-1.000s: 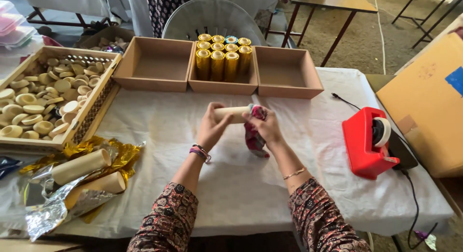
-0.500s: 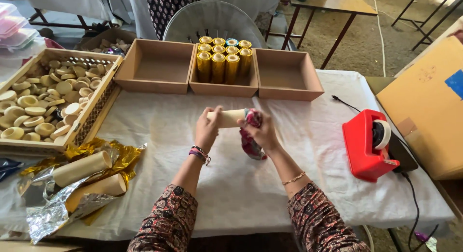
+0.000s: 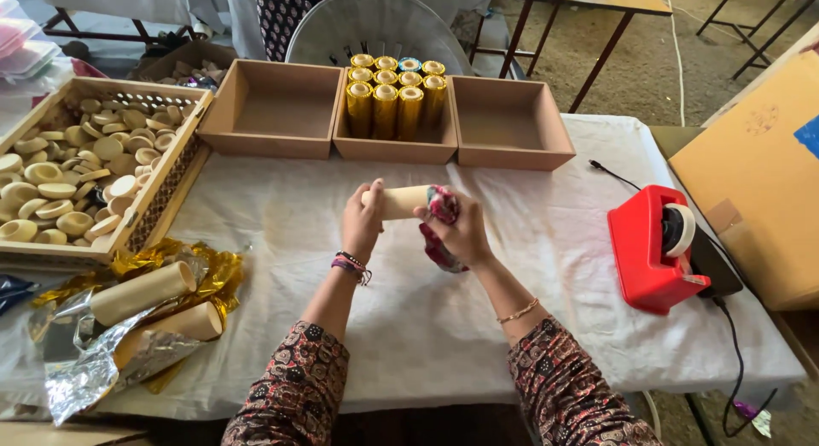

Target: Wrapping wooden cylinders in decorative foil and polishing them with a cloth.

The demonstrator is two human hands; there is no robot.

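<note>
- Nearest the camera: two patterned sleeves, forearms reaching out over the white tablecloth (image 3: 478,327).
- At near left: two bare cream tubes (image 3: 143,292) lying on crumpled gold and silver foil (image 3: 94,361), just beside the table edge.
- At centre: left hand (image 3: 363,224) clenched round the left end of a pale cardboard tube (image 3: 403,201), held level above the cloth.
- Right hand (image 3: 461,233) closed on a red patterned cloth (image 3: 444,211), pressed against the tube's right end; cloth tail hanging below the palm. Fingertip contact partly hidden, probably a wiping grip.
- To the right: red tape dispenser (image 3: 653,250), well apart from the hands, black cable trailing off the table.
- At left, farther: wooden crate (image 3: 171,177) filled with pale round caps (image 3: 68,165).
- Farthest: three brown boxes in a row; middle box (image 3: 388,143) holding upright gold-wrapped tubes (image 3: 394,96), outer two boxes bare inside.
- Risk, as judged: tube crushed or dented by too hard a squeeze at the open end; tube slipping from a one-ended grip and rolling off; cloth tail snagging.
- Against half a second earlier: tube and both hands much where they were, cloth bunched tighter over the tube end.
</note>
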